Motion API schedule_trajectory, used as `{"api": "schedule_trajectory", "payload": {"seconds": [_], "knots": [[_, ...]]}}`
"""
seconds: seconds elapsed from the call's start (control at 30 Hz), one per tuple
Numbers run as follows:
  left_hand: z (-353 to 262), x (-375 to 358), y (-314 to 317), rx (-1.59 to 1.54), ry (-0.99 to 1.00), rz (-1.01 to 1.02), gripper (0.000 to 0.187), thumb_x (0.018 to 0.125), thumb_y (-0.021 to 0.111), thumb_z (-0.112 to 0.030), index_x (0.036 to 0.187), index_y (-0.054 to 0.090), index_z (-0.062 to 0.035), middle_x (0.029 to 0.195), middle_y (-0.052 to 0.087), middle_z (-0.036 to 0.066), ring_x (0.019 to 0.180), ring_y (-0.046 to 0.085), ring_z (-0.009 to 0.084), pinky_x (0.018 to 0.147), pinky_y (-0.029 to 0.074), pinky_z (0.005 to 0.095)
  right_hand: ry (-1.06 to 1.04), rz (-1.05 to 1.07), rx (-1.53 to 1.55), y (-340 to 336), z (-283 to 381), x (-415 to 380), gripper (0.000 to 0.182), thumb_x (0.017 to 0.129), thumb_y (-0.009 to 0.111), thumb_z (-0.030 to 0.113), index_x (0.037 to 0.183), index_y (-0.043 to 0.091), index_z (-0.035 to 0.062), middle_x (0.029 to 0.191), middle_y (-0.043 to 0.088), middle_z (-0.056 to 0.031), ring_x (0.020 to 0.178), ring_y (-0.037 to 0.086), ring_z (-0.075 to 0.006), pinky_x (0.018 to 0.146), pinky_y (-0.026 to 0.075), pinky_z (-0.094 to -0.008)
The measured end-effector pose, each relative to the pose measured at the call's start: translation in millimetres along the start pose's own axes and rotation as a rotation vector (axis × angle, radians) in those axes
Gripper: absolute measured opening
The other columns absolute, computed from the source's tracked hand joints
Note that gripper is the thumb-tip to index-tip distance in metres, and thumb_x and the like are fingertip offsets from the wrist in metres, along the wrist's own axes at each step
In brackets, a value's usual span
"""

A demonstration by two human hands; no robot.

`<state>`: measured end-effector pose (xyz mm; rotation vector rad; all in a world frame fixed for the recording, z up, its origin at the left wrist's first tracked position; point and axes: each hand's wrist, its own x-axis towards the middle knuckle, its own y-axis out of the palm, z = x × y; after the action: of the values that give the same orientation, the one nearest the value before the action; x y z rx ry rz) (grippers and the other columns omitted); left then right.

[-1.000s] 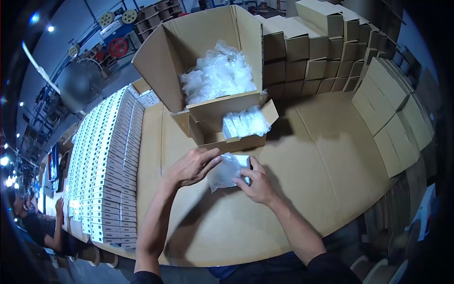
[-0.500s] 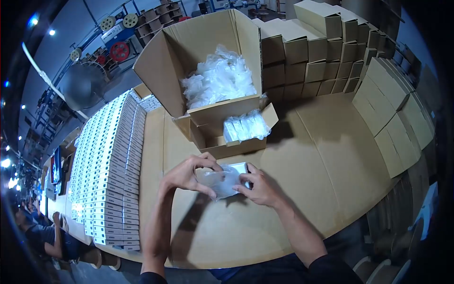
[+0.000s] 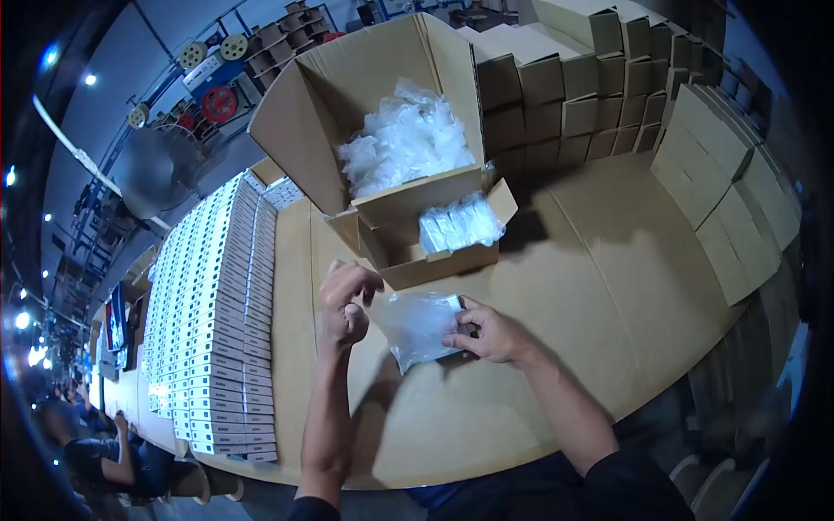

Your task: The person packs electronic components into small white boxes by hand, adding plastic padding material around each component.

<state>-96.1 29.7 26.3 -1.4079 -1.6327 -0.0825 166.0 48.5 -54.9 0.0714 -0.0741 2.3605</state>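
Observation:
My right hand (image 3: 491, 334) grips the right end of a small white box (image 3: 454, 302), with its thumb and fingers closed round it. A clear plastic bag (image 3: 417, 326) covers most of the box and hangs loose on the left. My left hand (image 3: 346, 300) is raised left of the bag, apart from it, with fingers bent, thumb separate and nothing held. Just beyond both hands stands an open small carton (image 3: 452, 267). Bagged white boxes (image 3: 460, 226) fill its right part.
Behind the small carton, a large open carton (image 3: 291, 130) holds a heap of plastic bags (image 3: 408, 139). Stacked white boxes (image 3: 208, 330) line the left side. Brown cartons (image 3: 556, 82) are piled at the back right, more cartons (image 3: 721, 191) at right. A person (image 3: 113, 451) sits far left.
My left hand has let go of the plastic bag and moved up and left. My right hand keeps hold of the box, and the bag now covers more of it.

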Motion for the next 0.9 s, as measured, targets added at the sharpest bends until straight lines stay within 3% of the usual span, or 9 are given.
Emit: {"api": "schedule_trajectory", "payload": {"seconds": [0.07, 0.1, 0.23, 0.27, 0.37, 0.5, 0.63, 0.73, 0.9], "knots": [[8, -12, 11, -0.119, -0.128, -0.197, 0.082, 0.092, 0.041, -0.078, 0.114, 0.057, -0.0004, 0.101, 0.06, 0.011, 0.088, 0.057, 0.0199, 0.077, 0.044, 0.0317, 0.0, -0.119, -0.105, -1, -7, 4, 0.031, 0.086, 0.082, 0.025, 0.095, 0.072, -0.0033, 0.112, 0.056, -0.0142, 0.097, 0.058, -0.0218, 0.086, 0.05, -0.0355], [18, -28, 16, -0.335, -0.2, -0.205, 0.069, 0.093, 0.061, -0.062, 0.124, 0.05, -0.0008, 0.111, 0.058, 0.011, 0.093, 0.058, 0.0195, 0.083, 0.046, 0.0327, 0.004, -0.176, -0.154, 2, -16, 3, 0.032, 0.086, 0.082, 0.026, 0.095, 0.073, -0.003, 0.114, 0.056, -0.0164, 0.101, 0.058, -0.0238, 0.088, 0.05, -0.0365], [-2, -62, 39, -0.497, -0.615, -0.007, 0.061, 0.079, 0.086, -0.008, 0.127, 0.049, -0.0003, 0.117, 0.061, 0.01, 0.105, 0.063, 0.0202, 0.093, 0.051, 0.0353, -0.226, -0.419, -0.344, 8, -26, 5, 0.033, 0.083, 0.084, 0.028, 0.095, 0.072, -0.0011, 0.125, 0.056, -0.0265, 0.115, 0.059, -0.0389, 0.098, 0.047, -0.044], [-1, -66, 46, -0.543, -0.594, 0.011, 0.057, 0.081, 0.084, -0.004, 0.127, 0.052, 0.0012, 0.119, 0.064, 0.01, 0.11, 0.063, 0.0194, 0.095, 0.052, 0.0346, -0.23, -0.407, -0.44, 9, -23, 5, 0.028, 0.081, 0.085, 0.017, 0.098, 0.074, -0.0029, 0.123, 0.059, -0.017, 0.109, 0.062, -0.0296, 0.092, 0.051, -0.0383], [-1, -71, 54, -0.637, -0.636, -0.022, 0.053, 0.085, 0.079, -0.001, 0.131, 0.053, 0.0012, 0.121, 0.064, 0.01, 0.114, 0.062, 0.0191, 0.099, 0.05, 0.0344, -0.116, -0.298, -0.495, 7, -6, 1, 0.03, 0.08, 0.085, 0.016, 0.099, 0.073, -0.0044, 0.119, 0.058, -0.0174, 0.108, 0.062, -0.03, 0.091, 0.051, -0.036], [9, -84, 53, -0.668, -0.637, 0.014, 0.042, 0.087, 0.077, 0.0, 0.125, 0.057, 0.0021, 0.116, 0.065, 0.008, 0.109, 0.062, 0.0163, 0.095, 0.051, 0.0325, -0.301, -0.365, -0.221, -13, 13, 0, 0.021, 0.088, 0.072, 0.012, 0.106, 0.074, 0.001, 0.12, 0.057, -0.0184, 0.112, 0.061, -0.0325, 0.094, 0.052, -0.0382], [8, -87, 60, -0.648, -0.638, 0.026, 0.03, 0.089, 0.073, 0.0, 0.116, 0.059, 0.001, 0.105, 0.064, 0.004, 0.095, 0.061, 0.0112, 0.086, 0.051, 0.0269, -0.268, -0.576, 0.005, -26, 5, -3, 0.036, 0.097, 0.059, 0.0, 0.133, 0.061, -0.0019, 0.126, 0.056, -0.0143, 0.117, 0.058, -0.0213, 0.099, 0.049, -0.0338], [5, -85, 66, -0.646, -0.638, 0.058, 0.028, 0.09, 0.072, 0.0, 0.115, 0.059, 0.0011, 0.104, 0.063, 0.004, 0.096, 0.061, 0.0108, 0.086, 0.05, 0.0262, -0.473, -0.6, 0.217, -14, 16, 5, 0.049, 0.096, 0.061, 0.0, 0.143, 0.045, -0.0038, 0.126, 0.056, -0.0137, 0.115, 0.058, -0.019, 0.099, 0.049, -0.0327], [2, -85, 68, -0.645, -0.676, 0.123, 0.034, 0.091, 0.071, 0.0, 0.122, 0.058, 0.0012, 0.108, 0.063, 0.005, 0.098, 0.061, 0.0105, 0.088, 0.049, 0.0262, -0.396, -0.491, 0.097, -15, 15, 0, 0.057, 0.094, 0.066, 0.002, 0.142, 0.037, -0.0014, 0.126, 0.055, -0.014, 0.116, 0.056, -0.0199, 0.101, 0.049, -0.0336]]}}
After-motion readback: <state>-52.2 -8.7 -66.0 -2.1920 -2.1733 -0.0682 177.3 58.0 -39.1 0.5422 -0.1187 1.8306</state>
